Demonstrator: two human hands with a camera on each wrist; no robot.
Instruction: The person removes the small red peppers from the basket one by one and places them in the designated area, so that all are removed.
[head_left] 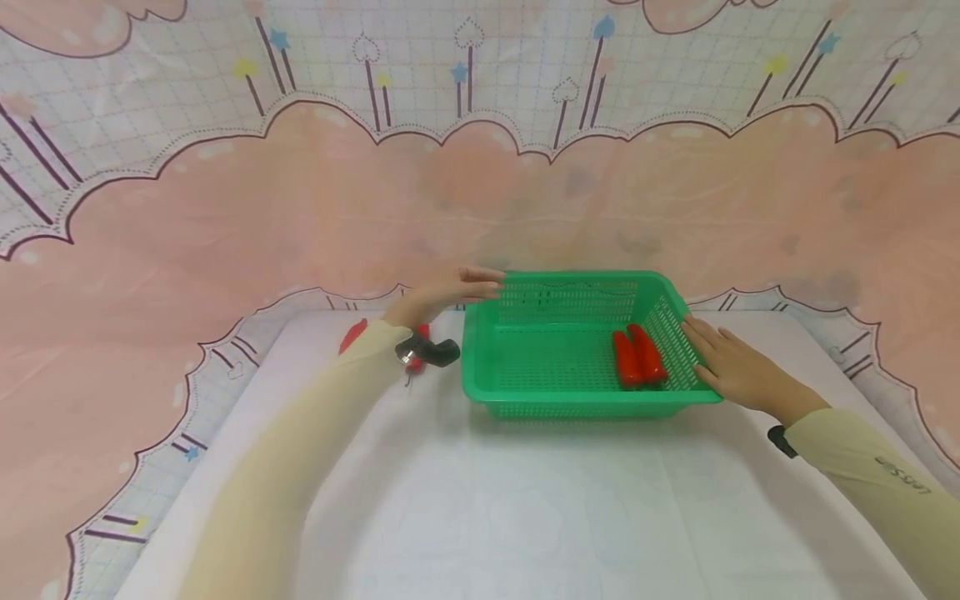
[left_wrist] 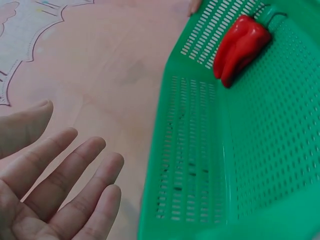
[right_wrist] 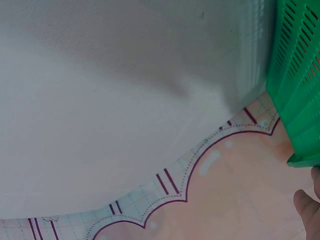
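Evidently, in the head view, the right hand (head_left: 731, 365) lies along the right rim of one green basket (head_left: 570, 397), fingers straight and nearly together, probably to steady it. Two red peppers (head_left: 648, 354) lie side by side at the basket's right end, perhaps grouped so to save room. Two red patches (head_left: 352, 335), one a stemmed pepper, show on the white tabletop (head_left: 570, 500) around the left forearm (head_left: 300, 433), which hides the rest. The left wrist view shows the left hand (left_wrist: 55, 200) beside the basket, fingers apart, holding nothing. The right wrist view catches only two fingertips (right_wrist: 304, 202) by the basket's corner; their grip cannot be told there.
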